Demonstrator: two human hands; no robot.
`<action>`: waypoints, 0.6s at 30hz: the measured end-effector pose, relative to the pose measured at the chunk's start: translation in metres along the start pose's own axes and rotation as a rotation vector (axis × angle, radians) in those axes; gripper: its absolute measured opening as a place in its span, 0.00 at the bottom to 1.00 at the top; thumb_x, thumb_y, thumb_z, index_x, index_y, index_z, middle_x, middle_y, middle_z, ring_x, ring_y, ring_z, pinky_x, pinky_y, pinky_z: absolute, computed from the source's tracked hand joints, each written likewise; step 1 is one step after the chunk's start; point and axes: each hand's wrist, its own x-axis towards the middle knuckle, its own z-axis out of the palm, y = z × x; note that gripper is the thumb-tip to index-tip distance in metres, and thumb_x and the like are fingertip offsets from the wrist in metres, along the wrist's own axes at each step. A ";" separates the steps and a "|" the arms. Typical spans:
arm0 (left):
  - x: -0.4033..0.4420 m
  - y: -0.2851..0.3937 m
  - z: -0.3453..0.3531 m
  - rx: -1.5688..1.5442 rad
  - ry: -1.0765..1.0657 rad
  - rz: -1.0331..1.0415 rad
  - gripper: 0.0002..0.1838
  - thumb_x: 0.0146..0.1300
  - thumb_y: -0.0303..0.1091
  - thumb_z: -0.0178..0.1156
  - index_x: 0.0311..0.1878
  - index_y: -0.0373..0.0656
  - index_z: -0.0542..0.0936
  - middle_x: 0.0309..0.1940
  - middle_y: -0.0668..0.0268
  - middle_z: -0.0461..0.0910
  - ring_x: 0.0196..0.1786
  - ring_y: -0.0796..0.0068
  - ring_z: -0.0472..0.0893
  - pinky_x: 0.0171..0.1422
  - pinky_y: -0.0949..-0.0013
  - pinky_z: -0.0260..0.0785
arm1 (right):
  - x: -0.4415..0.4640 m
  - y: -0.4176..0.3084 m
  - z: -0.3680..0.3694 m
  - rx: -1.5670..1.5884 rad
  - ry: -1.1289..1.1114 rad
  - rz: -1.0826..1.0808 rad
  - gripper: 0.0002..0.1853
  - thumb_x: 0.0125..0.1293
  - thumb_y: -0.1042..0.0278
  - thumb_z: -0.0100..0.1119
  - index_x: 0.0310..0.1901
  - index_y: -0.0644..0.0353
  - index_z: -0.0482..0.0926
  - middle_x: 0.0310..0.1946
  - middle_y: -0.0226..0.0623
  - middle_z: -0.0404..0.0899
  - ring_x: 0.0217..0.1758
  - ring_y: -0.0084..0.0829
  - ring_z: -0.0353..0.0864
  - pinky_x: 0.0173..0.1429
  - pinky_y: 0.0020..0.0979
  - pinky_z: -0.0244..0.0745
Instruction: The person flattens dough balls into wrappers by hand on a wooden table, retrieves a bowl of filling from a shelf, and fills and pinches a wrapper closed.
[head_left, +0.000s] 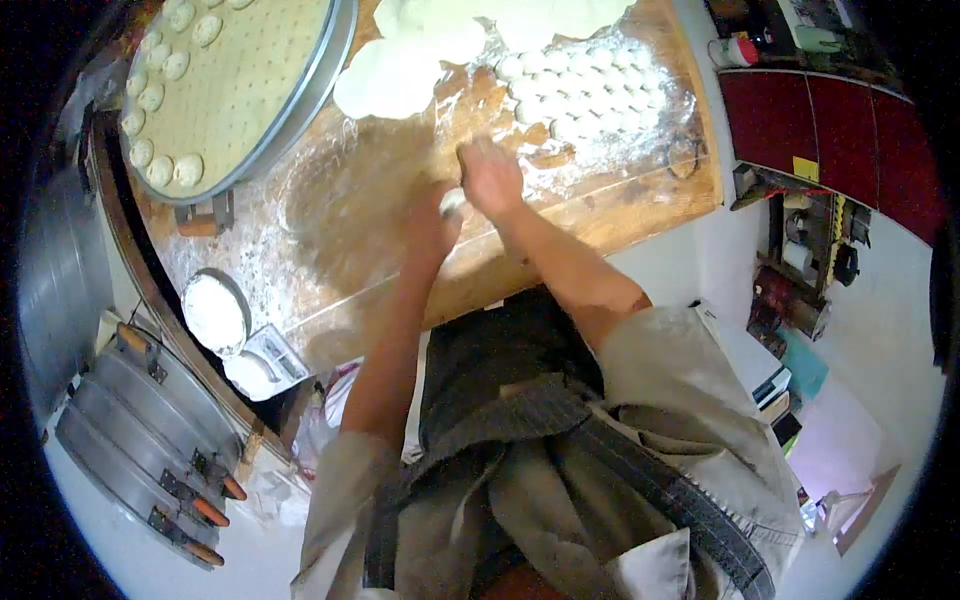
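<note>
Close together over the floured wooden board, my two hands meet around a small white piece of dough [452, 201]. My left hand [434, 222] is smeared by motion, and the dough shows at its thumb side. Fingers curled, my right hand [491, 178] is closed just to the right of the dough; what it grips, if anything, is hidden. Beyond it, several small dough pieces [585, 92] stand in rows on loose flour. Flat, pale sheets of dough [395, 80] lie at the board's far side.
At the upper left, a round steamer tray [250, 80] with a metal rim carries several shaped buns [188, 170]. A bowl of flour [215, 312] and a white kitchen scale [265, 365] sit at the left edge. Metal steamer trays [140, 440] with wooden handles are stacked below left.
</note>
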 end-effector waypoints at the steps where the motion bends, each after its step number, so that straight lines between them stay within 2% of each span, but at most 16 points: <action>1: 0.008 0.002 0.000 0.074 0.004 0.127 0.17 0.61 0.35 0.65 0.52 0.41 0.85 0.45 0.50 0.86 0.47 0.50 0.85 0.54 0.54 0.76 | 0.014 -0.009 -0.006 0.003 -0.029 0.054 0.06 0.61 0.72 0.57 0.40 0.56 0.80 0.35 0.42 0.77 0.42 0.46 0.80 0.47 0.47 0.72; 2: 0.022 -0.002 0.002 0.072 0.015 0.131 0.17 0.61 0.35 0.65 0.52 0.41 0.85 0.45 0.50 0.86 0.47 0.50 0.85 0.54 0.54 0.76 | 0.016 -0.009 -0.005 0.000 -0.023 0.045 0.06 0.61 0.72 0.57 0.40 0.56 0.80 0.35 0.42 0.77 0.42 0.46 0.80 0.47 0.47 0.72; 4: 0.039 -0.018 0.003 -0.037 -0.136 0.139 0.12 0.61 0.35 0.64 0.46 0.41 0.87 0.41 0.50 0.86 0.45 0.48 0.84 0.52 0.52 0.75 | 0.005 -0.005 -0.006 0.025 -0.011 -0.061 0.04 0.60 0.72 0.59 0.38 0.55 0.79 0.35 0.41 0.77 0.42 0.45 0.79 0.45 0.47 0.71; 5: 0.035 -0.029 0.000 -0.039 -0.130 0.140 0.12 0.61 0.35 0.64 0.46 0.41 0.87 0.41 0.50 0.86 0.45 0.48 0.84 0.52 0.52 0.75 | -0.020 -0.001 -0.009 0.023 -0.010 -0.067 0.04 0.60 0.72 0.59 0.38 0.55 0.79 0.35 0.41 0.77 0.42 0.45 0.79 0.45 0.47 0.71; 7: 0.026 -0.053 0.001 -0.315 -0.066 -0.188 0.09 0.61 0.34 0.65 0.41 0.42 0.88 0.41 0.51 0.86 0.46 0.47 0.85 0.52 0.51 0.76 | -0.069 0.014 -0.017 0.055 -0.047 -0.161 0.06 0.60 0.69 0.59 0.38 0.55 0.80 0.35 0.43 0.79 0.45 0.47 0.81 0.47 0.47 0.73; 8: 0.015 -0.068 0.008 -0.648 -0.025 -0.275 0.08 0.59 0.30 0.65 0.42 0.44 0.88 0.43 0.52 0.86 0.47 0.47 0.84 0.53 0.50 0.76 | -0.060 0.013 -0.015 0.052 -0.053 -0.168 0.06 0.60 0.69 0.59 0.38 0.55 0.80 0.35 0.43 0.79 0.45 0.47 0.81 0.47 0.47 0.73; 9: 0.009 -0.060 0.002 -0.649 -0.021 -0.289 0.08 0.59 0.30 0.65 0.42 0.44 0.88 0.43 0.52 0.86 0.47 0.47 0.84 0.53 0.50 0.76 | -0.050 0.009 -0.011 0.015 -0.053 -0.111 0.06 0.60 0.69 0.59 0.38 0.55 0.80 0.35 0.43 0.79 0.45 0.47 0.81 0.47 0.47 0.73; 10: 0.003 -0.052 -0.004 -0.475 0.062 -0.067 0.08 0.58 0.28 0.65 0.41 0.44 0.88 0.44 0.52 0.86 0.47 0.47 0.84 0.53 0.51 0.76 | -0.040 0.002 -0.004 -0.017 -0.051 -0.042 0.06 0.60 0.70 0.59 0.38 0.56 0.80 0.35 0.43 0.79 0.45 0.47 0.81 0.46 0.47 0.73; 11: 0.000 -0.039 -0.010 -0.298 0.142 0.158 0.09 0.57 0.27 0.65 0.41 0.44 0.88 0.44 0.53 0.86 0.46 0.48 0.84 0.53 0.52 0.76 | -0.017 -0.004 -0.003 -0.058 -0.012 -0.084 0.05 0.60 0.71 0.58 0.38 0.57 0.80 0.34 0.44 0.79 0.44 0.48 0.81 0.43 0.49 0.73; 13: 0.008 -0.025 -0.015 -0.260 0.119 0.113 0.08 0.57 0.27 0.65 0.41 0.44 0.88 0.46 0.53 0.86 0.46 0.48 0.84 0.54 0.53 0.77 | 0.023 -0.016 0.004 0.008 -0.003 0.077 0.06 0.59 0.72 0.58 0.38 0.56 0.80 0.35 0.46 0.79 0.44 0.51 0.80 0.43 0.52 0.73; 15: 0.037 -0.016 -0.018 -0.010 -0.022 0.144 0.08 0.58 0.27 0.66 0.40 0.42 0.88 0.45 0.51 0.86 0.46 0.47 0.84 0.54 0.53 0.77 | 0.031 -0.014 0.006 0.018 -0.001 0.044 0.05 0.59 0.72 0.59 0.37 0.57 0.79 0.34 0.44 0.77 0.43 0.50 0.79 0.46 0.52 0.71; 17: 0.035 -0.020 -0.028 -0.086 -0.023 0.146 0.07 0.58 0.27 0.66 0.39 0.40 0.88 0.41 0.51 0.87 0.45 0.49 0.85 0.53 0.54 0.77 | -0.001 -0.015 0.009 0.032 0.032 0.017 0.04 0.60 0.72 0.60 0.37 0.57 0.79 0.33 0.42 0.74 0.43 0.48 0.77 0.49 0.52 0.69; 18: 0.036 -0.030 -0.030 -0.205 -0.016 0.018 0.07 0.57 0.27 0.67 0.39 0.39 0.88 0.39 0.51 0.86 0.44 0.50 0.86 0.53 0.55 0.76 | -0.028 -0.009 0.008 0.022 0.092 -0.006 0.05 0.60 0.72 0.60 0.38 0.56 0.80 0.33 0.41 0.74 0.43 0.47 0.77 0.48 0.51 0.68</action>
